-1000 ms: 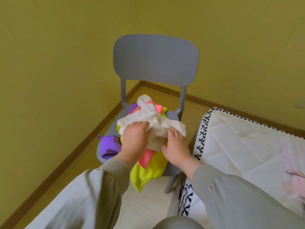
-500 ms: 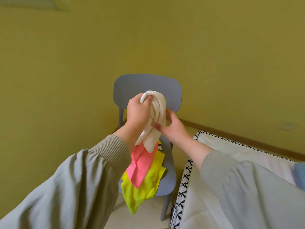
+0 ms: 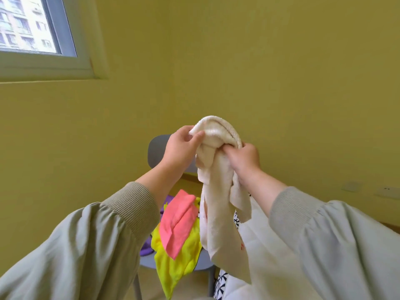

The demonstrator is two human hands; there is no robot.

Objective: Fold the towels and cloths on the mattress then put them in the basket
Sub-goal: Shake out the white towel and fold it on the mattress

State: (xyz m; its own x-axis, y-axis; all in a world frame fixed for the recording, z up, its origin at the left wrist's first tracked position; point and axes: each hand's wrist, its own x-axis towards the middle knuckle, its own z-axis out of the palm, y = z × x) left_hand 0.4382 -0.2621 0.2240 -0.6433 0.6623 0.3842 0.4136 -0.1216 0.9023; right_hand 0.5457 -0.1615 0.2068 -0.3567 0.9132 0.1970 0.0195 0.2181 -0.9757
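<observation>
Nearest the camera, two grey-green sleeves (image 3: pixel 97 245) enter from the lower left and lower right. Between them, at lower right, lies a white quilted mattress (image 3: pixel 259 241) with a black-and-white patterned edge (image 3: pixel 221 282). Just left of it stands a grey chair (image 3: pixel 158 148). Its seat carries a yellow cloth (image 3: pixel 175 263) that hangs over the near edge, a pink cloth (image 3: pixel 177 221) lying on top of the yellow one, and a purple cloth (image 3: pixel 145 250) partly hidden at the left. Both hands are raised above the chair and hold a white towel (image 3: pixel 218 191) in the air. The left hand (image 3: pixel 181 146) pinches the towel's upper fold between thumb and fingers. The right hand (image 3: pixel 244 156) has its fingers curled round the bunched part just beside it. The rest of the towel hangs down in front of the mattress edge. Beyond are yellow walls, with a window (image 3: pixel 32 29) at far upper left and wall sockets (image 3: pixel 350 187) at the right.
</observation>
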